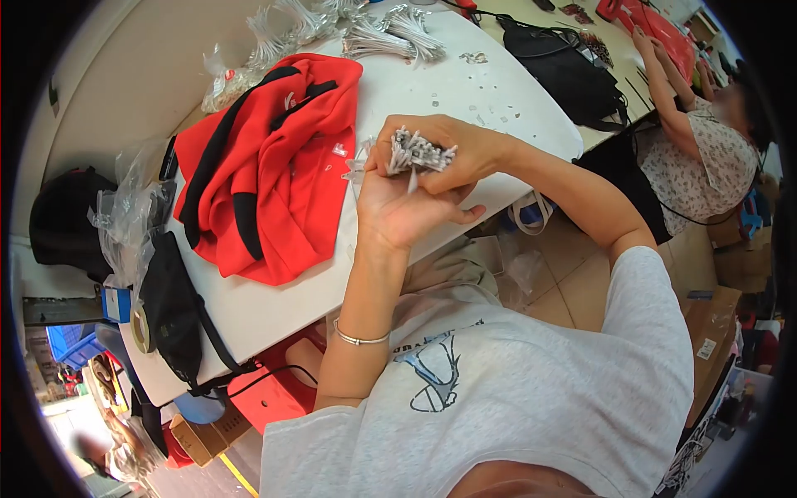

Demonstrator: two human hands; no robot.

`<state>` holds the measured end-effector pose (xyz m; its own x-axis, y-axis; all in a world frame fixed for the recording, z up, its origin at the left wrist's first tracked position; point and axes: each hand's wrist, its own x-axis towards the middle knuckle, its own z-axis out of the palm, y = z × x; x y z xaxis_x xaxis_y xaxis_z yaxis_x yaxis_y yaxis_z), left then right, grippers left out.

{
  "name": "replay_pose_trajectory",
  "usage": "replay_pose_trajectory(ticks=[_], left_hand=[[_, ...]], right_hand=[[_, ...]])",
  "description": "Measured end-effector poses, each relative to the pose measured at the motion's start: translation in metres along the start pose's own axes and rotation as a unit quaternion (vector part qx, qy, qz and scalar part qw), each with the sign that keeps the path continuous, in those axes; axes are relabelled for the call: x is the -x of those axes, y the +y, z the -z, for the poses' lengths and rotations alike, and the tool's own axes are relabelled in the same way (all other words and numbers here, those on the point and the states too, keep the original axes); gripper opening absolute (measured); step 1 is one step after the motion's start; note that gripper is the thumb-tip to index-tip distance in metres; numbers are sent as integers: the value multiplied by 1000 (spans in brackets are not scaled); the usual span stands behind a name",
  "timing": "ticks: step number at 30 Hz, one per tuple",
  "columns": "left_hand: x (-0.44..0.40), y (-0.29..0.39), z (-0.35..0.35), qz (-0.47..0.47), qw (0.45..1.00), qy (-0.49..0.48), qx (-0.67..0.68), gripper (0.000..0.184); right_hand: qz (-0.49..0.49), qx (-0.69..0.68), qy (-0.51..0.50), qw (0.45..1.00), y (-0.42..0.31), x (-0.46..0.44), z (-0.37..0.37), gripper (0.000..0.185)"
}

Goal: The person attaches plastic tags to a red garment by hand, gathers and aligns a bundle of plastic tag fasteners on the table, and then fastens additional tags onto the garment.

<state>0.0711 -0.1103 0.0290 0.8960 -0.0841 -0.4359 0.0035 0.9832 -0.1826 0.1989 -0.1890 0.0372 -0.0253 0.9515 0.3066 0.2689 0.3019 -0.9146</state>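
A thick bundle of thin white cables (419,152) shows its cut ends toward me, over the table's near edge. My right hand (461,141) is closed around it, fingers curled over the top and side. Just below, against the bundle, lies my left hand (403,217) with its palm turned up and its thumb stretched out to the right. The other fingers of that hand are mostly hidden behind the bundle and my right hand. A single pale strand end sticks down from the bundle toward the left palm.
A red and black garment (278,183) covers the left of the white table (465,91). Several cable bundles (394,35) lie at the back, small clear scraps (473,58) nearer. A black bag (556,66) is at the right, a black pouch (172,307) at the left. Another person (697,158) sits right.
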Motion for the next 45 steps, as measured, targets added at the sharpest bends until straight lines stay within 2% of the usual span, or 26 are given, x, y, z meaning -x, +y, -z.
replay_pose_trajectory(ticks=[3, 8, 12, 14, 15, 17, 18, 19, 20, 21, 22, 23, 27, 28, 32, 33, 37, 38, 42, 45], left_hand=[[-1, 1, -1, 0, 999, 41, 18, 58], [-6, 2, 3, 21, 999, -36, 8, 65], [4, -8, 5, -10, 993, -115, 35, 68], [28, -20, 8, -44, 987, -103, -113, 69], [42, -26, 12, -46, 987, -103, -113, 69], [63, -34, 16, -171, 918, -88, -346, 67], [65, -30, 13, -314, 846, -48, -428, 69], [65, -24, 11, -446, 747, -6, -494, 71], [60, -13, 7, -446, 748, -5, -492, 71], [51, 1, 2, -536, 607, 9, -587, 72], [42, 12, -1, -607, 444, 23, -659, 73], [32, 21, 0, -608, 445, 22, -658, 73], [-11, 55, 27, -455, 368, 53, -809, 70], [-13, 55, 28, -454, 368, 50, -810, 70], [-17, 56, 33, -390, 483, 42, -783, 71], [-16, 59, 31, -392, 483, 43, -782, 71], [-16, 70, 27, -356, 407, 14, -841, 71], [-16, 68, 25, -355, 409, 13, -841, 71], [-23, 57, 14, -412, 379, 45, -827, 64], [-32, 54, 21, -427, 402, 63, -807, 58]], right_hand=[[17, -19, 5, 1000, 6, 1, -2, 23], [27, 34, 76, 996, 12, -5, -7, 17], [-65, 48, 184, 980, 18, -16, 0, 16], [-62, 24, 190, 979, 23, -20, 6, 16], [-59, 0, 198, 978, 26, -23, 9, 17], [-51, -48, 213, 974, 29, -28, 13, 18], [-52, -49, 213, 974, 29, -28, 10, 18], [-52, -51, 216, 974, 27, -27, 6, 19], [-52, -53, 219, 973, 25, -27, 1, 19], [-51, -54, 223, 972, 23, -27, -2, 20], [-49, -55, 227, 971, 21, -26, -4, 20], [-49, -53, 226, 971, 20, -26, -4, 20], [-64, -24, 229, 971, 27, -24, -4, 22], [-64, -23, 232, 970, 26, -22, -5, 22], [-35, 72, 299, 951, 22, -20, -17, 22], [-34, 72, 297, 952, 24, -21, -17, 22], [-22, 62, 317, 946, 45, -20, -11, 29], [-24, 63, 318, 946, 45, -20, -12, 29], [-58, -97, 352, 929, 42, -30, -16, 40], [-112, -127, 339, 925, 35, -31, -15, 47]])
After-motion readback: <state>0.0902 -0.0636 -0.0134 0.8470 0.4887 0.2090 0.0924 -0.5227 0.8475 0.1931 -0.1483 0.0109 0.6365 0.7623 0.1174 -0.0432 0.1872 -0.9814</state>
